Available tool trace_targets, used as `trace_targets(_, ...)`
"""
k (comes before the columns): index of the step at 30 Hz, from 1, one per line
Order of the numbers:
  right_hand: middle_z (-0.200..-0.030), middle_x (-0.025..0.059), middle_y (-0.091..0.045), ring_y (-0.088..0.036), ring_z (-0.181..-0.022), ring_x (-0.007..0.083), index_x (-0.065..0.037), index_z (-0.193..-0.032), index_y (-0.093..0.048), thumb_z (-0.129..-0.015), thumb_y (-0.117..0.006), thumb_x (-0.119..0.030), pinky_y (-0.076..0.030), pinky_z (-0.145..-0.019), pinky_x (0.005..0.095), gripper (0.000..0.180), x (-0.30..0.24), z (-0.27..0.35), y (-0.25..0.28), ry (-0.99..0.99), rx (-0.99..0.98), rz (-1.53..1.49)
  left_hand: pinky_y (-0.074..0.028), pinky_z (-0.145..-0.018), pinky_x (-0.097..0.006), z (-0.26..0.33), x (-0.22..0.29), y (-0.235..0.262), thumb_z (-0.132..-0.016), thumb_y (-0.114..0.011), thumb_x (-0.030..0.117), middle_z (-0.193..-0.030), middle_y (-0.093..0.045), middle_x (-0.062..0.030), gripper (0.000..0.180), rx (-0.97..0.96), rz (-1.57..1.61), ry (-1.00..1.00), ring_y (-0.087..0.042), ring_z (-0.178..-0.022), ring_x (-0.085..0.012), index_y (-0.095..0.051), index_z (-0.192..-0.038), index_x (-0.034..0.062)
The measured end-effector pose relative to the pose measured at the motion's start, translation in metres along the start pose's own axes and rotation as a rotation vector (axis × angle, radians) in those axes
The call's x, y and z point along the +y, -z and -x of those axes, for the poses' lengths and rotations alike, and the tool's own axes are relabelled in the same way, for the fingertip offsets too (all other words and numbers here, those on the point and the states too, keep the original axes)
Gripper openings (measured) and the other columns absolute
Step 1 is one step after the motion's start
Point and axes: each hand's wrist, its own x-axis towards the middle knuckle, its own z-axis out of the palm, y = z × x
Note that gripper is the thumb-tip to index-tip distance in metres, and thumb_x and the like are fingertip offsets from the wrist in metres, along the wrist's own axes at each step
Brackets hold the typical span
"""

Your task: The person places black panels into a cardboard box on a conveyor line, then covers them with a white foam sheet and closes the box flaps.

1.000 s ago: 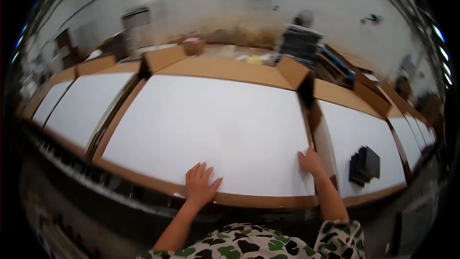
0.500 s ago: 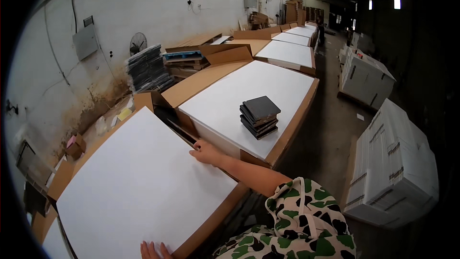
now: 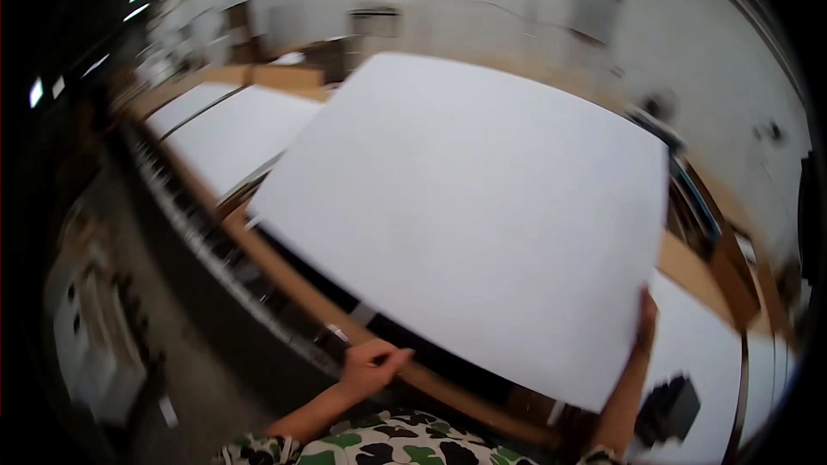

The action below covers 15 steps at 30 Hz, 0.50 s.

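A large white board point(image 3: 465, 215) lies tilted over an open cardboard box, and a dark gap shows under its near edge. At the board's right edge, my right hand point(image 3: 646, 320) is closed on it, with part of the fingers hidden behind it. My left hand point(image 3: 370, 368) hovers by the cardboard rim point(image 3: 297, 288), just short of the board's near edge. Its fingers are curled together and nothing shows in them. Both hands are slightly blurred.
To the right, a stack of dark square blocks point(image 3: 670, 409) sits on another white board point(image 3: 696, 349). More boxed white boards point(image 3: 245, 133) line up on the left. A wrapped white pallet load point(image 3: 99, 353) stands on the floor at lower left, and a wall point(image 3: 500, 17) rises behind.
The view has swung round to the left. My right hand now holds the board's right edge, and the board has come up and tilted. My left hand has gone from spread fingers to curled.
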Motion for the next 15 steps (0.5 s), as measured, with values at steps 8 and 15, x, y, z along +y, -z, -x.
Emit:
trace_targets(8, -0.115, 0.0173, -0.057, -0.059, -0.101, 0.0274, 0.005, -0.123, -0.046, -0.095, -0.048, -0.033, -0.050, -0.085, 0.0388, 0.047, 0.040, -0.006, -0.149, -0.154, -0.205, -0.210, -0.042, -0.095, -0.033, 0.004, 0.053, -0.002, -0.083, -0.068, 0.019, -0.114, -0.059, -0.0131, 0.061, -0.150, 1.003, 0.351, -0.054, -0.109, -0.0226, -0.039, -0.134, 0.0023)
trace_targets(15, -0.099, 0.0080, -0.063, -0.061, -0.084, 0.0150, -0.001, -0.115, -0.057, -0.095, -0.051, -0.026, -0.052, -0.074, 0.0289, 0.033, 0.047, 0.017, -0.234, -0.121, -0.558, 0.067, -0.048, -0.086, -0.039, -0.062, 0.009, 0.104, -0.079, -0.060, 0.016, -0.102, -0.059, -0.0105, 0.038, 0.506, 0.923, 0.442, -0.058, -0.097, -0.0258, -0.053, -0.111, -0.0015)
